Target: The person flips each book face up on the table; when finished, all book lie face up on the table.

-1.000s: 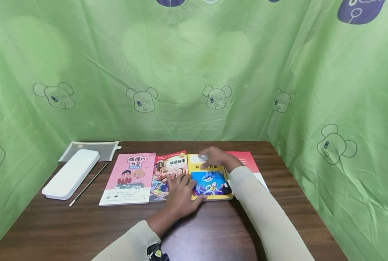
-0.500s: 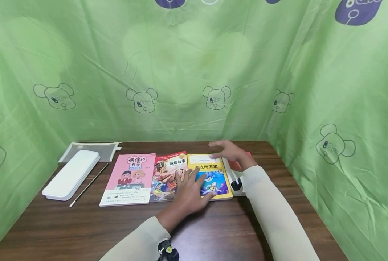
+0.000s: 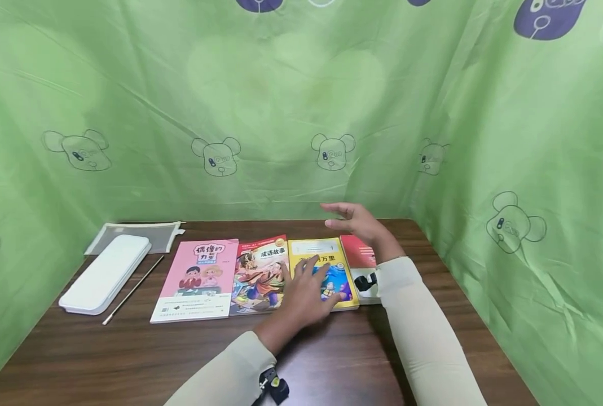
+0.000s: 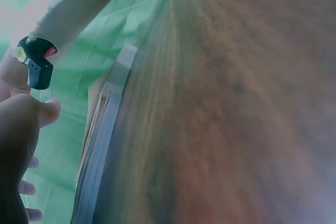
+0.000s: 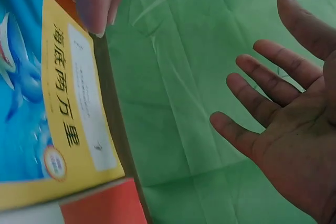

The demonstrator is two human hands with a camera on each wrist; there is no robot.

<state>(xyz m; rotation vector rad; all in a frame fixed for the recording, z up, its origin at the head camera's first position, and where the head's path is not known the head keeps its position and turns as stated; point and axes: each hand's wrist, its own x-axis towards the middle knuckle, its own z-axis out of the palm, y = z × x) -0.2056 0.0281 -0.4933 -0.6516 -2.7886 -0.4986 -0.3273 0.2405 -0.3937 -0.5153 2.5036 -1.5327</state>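
Four books lie side by side: a pink one (image 3: 199,276), a red-topped picture-cover one (image 3: 263,276), a yellow-and-blue one (image 3: 349,282), and a red-and-white one (image 3: 358,256) partly behind my right forearm. My left hand (image 3: 306,296) is spread over the yellow book, fingers overlapping its cover. In the left wrist view its thumb (image 4: 50,111) stands out beside the books' page edges (image 4: 102,140). My right hand (image 3: 364,225) is raised above the books' far side, holding nothing. The right wrist view shows that hand (image 5: 286,111) with fingers extended and palm visible.
At the left lie a white case (image 3: 105,276), a mesh zip pouch (image 3: 144,237) behind it, and a thin stick (image 3: 133,290) with a pale tip. Green printed cloth (image 3: 271,113) hangs round the dark wooden table (image 3: 331,361).
My right hand has lifted off the yellow book, moving right and away toward the back. My left hand has slid rightward from the picture-cover book to over the yellow one.
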